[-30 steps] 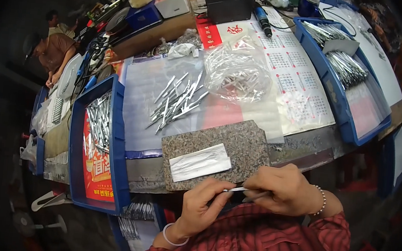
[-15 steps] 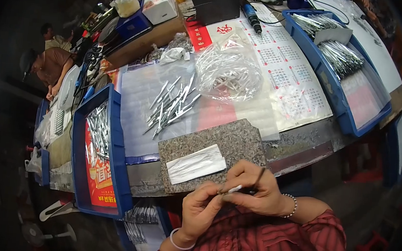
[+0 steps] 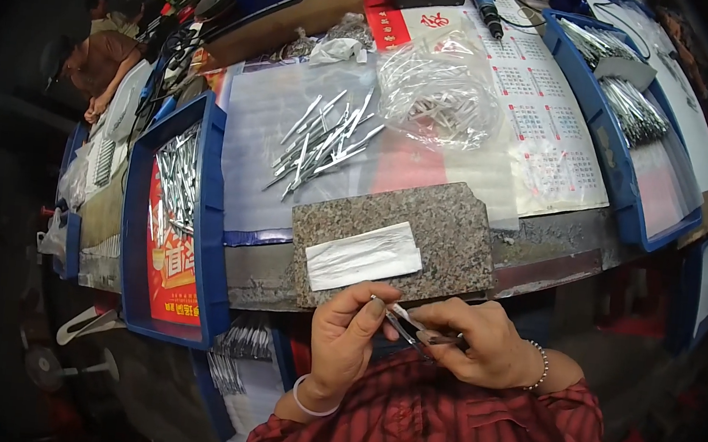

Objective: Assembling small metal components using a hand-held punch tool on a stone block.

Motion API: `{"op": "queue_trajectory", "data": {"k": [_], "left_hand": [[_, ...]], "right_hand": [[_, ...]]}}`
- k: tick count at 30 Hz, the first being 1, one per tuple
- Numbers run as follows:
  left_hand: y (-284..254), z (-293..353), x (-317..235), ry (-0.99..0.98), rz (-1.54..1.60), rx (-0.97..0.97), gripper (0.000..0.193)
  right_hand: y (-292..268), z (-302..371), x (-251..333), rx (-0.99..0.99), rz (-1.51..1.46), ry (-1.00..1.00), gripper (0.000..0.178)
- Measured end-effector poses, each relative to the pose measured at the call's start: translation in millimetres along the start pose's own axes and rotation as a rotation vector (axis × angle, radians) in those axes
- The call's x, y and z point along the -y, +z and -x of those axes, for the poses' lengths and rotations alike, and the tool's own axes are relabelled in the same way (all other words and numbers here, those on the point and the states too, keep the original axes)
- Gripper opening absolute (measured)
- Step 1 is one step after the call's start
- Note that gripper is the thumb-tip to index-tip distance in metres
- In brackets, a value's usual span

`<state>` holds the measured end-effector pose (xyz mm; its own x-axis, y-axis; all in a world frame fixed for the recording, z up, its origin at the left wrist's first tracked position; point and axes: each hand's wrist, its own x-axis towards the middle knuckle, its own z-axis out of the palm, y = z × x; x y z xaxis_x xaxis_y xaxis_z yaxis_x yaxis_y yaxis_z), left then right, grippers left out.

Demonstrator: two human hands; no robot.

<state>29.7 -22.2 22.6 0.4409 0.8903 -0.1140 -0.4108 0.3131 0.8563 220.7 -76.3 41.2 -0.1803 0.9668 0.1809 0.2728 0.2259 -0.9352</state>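
In front of my chest, my left hand (image 3: 349,331) pinches a slim silvery metal rod (image 3: 396,325) between thumb and forefinger. My right hand (image 3: 483,342) is closed beside it, its fingertips around a slim dark tool (image 3: 443,340) whose kind I cannot make out. A small white piece (image 3: 401,311) shows between the two hands. Just beyond them lies a speckled granite slab (image 3: 464,232) with a creased white paper or cloth (image 3: 363,257) on top. Farther off, a loose pile of silvery rods (image 3: 327,146) rests on a plastic sheet (image 3: 250,151).
A blue tray (image 3: 218,285) at the left holds more metal rods. Another blue tray (image 3: 610,173) at the right has bundled rods. Between them lie a clear bag (image 3: 448,89) of thin white pieces and a power screwdriver (image 3: 487,10). A person (image 3: 101,60) sits at far left.
The view has shifted, so the table sits higher in it. My hands have parted slightly, and the silvery rod now shows between them; the small white piece points another way.
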Motion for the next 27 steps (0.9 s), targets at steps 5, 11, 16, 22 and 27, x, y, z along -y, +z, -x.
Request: {"op": "queue_trajectory", "data": {"k": [5,11,16,22,27], "left_hand": [[-5.0,-0.8,1.3,-0.004,0.041,0.026,0.022],[-6.9,0.2,2.1,-0.024,0.039,-0.008,0.023],[-4.4,-1.3,4.8,-0.003,0.028,-0.052,0.022],[-8.1,4.0,0.4,-0.013,-0.047,-0.057,0.019],[-21.4,1.4,-15.1,-0.078,-0.145,0.109,0.013]], "right_hand": [[1.3,-5.0,2.9,0.003,0.112,-0.105,0.038],[8.0,-3.2,-1.4,-0.053,0.195,-0.211,0.041],[17.2,-2.6,-3.6,-0.075,0.243,-0.209,0.040],[27.2,0.4,-8.0,-0.101,0.263,-0.249,0.042],[11.3,-7.1,-1.9,-0.009,0.352,-0.326,0.038]]}}
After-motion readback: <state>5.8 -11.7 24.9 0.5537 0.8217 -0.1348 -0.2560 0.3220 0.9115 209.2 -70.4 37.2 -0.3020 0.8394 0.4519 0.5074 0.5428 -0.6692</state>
